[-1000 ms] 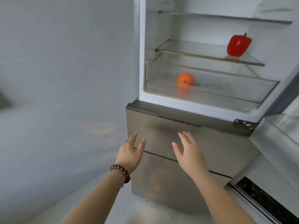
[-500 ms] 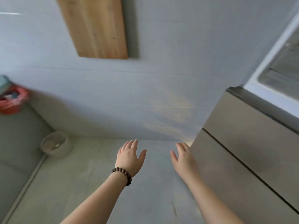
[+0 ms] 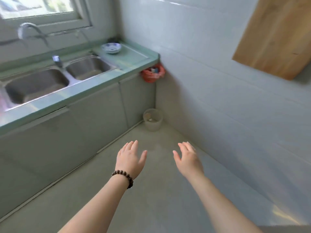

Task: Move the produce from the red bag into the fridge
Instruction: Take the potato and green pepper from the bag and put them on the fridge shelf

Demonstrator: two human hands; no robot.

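The red bag (image 3: 152,74) hangs at the right end of the green counter, against the tiled wall, with something pale and blue showing in its mouth. My left hand (image 3: 130,158), with a bead bracelet at the wrist, and my right hand (image 3: 188,158) are both stretched out over the floor with fingers straight, holding nothing. They are well short of the bag. The fridge is out of view.
A green counter (image 3: 127,58) with a double steel sink (image 3: 50,78) and tap runs along the left; a blue-and-white bowl (image 3: 111,47) sits on it. A small pale bin (image 3: 152,119) stands in the floor corner. A wooden board (image 3: 276,34) hangs on the right wall.
The view has swung left from the open fridge, past the wall, to the sink counter and the red bag. Both hands stay empty and spread in front of me.
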